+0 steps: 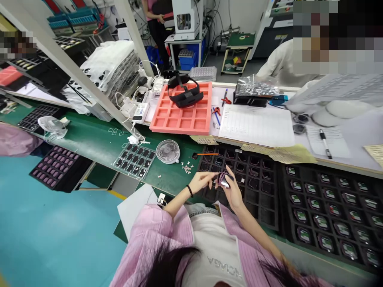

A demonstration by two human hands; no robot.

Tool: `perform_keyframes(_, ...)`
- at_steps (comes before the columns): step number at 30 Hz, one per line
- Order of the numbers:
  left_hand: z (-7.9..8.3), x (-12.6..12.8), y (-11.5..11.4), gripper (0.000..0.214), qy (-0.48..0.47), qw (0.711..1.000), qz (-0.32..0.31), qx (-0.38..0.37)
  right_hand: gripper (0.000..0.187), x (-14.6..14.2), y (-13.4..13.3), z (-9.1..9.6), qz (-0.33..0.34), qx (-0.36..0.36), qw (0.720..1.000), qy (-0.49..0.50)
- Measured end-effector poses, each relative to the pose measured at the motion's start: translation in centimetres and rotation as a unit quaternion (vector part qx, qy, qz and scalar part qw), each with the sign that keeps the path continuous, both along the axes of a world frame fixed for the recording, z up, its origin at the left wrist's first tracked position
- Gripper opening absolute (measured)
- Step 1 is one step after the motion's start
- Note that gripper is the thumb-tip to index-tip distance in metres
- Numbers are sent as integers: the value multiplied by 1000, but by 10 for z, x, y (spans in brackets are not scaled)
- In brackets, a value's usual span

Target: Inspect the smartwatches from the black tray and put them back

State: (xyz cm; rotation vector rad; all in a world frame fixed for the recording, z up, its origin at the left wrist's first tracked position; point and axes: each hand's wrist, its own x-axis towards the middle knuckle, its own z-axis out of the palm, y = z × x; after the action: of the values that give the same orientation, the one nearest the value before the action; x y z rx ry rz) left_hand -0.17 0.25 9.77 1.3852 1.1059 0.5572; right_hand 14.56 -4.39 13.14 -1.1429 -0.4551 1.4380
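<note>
We look across a workshop with a blue floor (62,235) to a long green bench (94,137), at which the wearer of a pink striped shirt (149,239) works. Directly in front of the body, above the near part of a dark compartmented tray (267,213), we find the small rounded piece (225,181), glossy with a purplish rim, held in the right hand (235,192), whose thumb and fingers close around its edges. The left hand (202,181), with a black band (189,191) at its wrist, meets the piece from the left, index finger extended to its edge and the other fingers curled; we cannot tell whether its fingertips pinch anything. To the right of both hands we note a second dark tray (283,207), its compartments filled with green-centred pieces (314,204). Beyond the left hand lie pale scraps (187,167), an orange stick (208,154) and a round fan (168,152); farther left is a clear tray (115,164) of black parts (138,160). Past the hands, on a raised shelf, we see a black headset (187,95) resting on a coral tray (179,128), beside a printed form (257,124).
</note>
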Motion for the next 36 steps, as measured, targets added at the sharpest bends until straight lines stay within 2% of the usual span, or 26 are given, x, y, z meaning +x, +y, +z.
perform_keyframes(1, -13, -9, 6, 43, 89, 995, 43, 24, 64, 1, -1, -2, -1, -1, 1000, 2)
perform_keyframes(2, -27, -18, 13, 35, 190, 976, 96, 48, 64, 2, -2, -4, -4, 0, 1000, 2)
perform_keyframes(3, -41, -28, 18, 27, 232, 964, 120, 53, 63, 4, -3, -5, -8, 1, 1000, 1)
perform_keyframes(6, -78, -51, 26, 15, 298, 943, 142, 45, 61, 11, -5, -7, -21, -2, 1000, 2)
perform_keyframes(9, -103, -61, 27, 17, 331, 933, 133, 33, 59, 14, -8, -8, -30, -9, 999, 8)
perform_keyframes(14, -124, -59, 31, 16, 354, 927, 121, 21, 57, 13, -9, -10, -26, -10, 999, 20)
perform_keyframes(19, -125, -61, 37, 10, 340, 931, 135, 15, 55, 13, -7, -6, -22, -2, 999, 30)
perform_keyframes(22, -115, -60, 37, 13, 302, 942, 146, 22, 54, 12, -4, -1, -18, 14, 999, 36)
perform_keyframes(25, -91, -47, 38, 21, 256, 951, 164, 46, 54, 10, 0, 5, -23, 30, 998, 46)
perform_keyframes(28, -46, -17, 34, 28, 176, 962, 187, 97, 56, 7, 5, 13, -39, 44, 997, 46)
perform_keyframes(31, 9, 20, 21, 27, -64, 958, 238, 146, 61, 2, 8, 21, -65, 62, 995, 37)
perform_keyframes(34, 53, 48, 5, 27, -168, 947, 249, 112, 63, -3, 9, 30, -95, 72, 993, 2)
perform_keyframes(36, 69, 59, -2, 29, -194, 946, 247, 76, 63, -5, 9, 33, -113, 81, 990, -26)
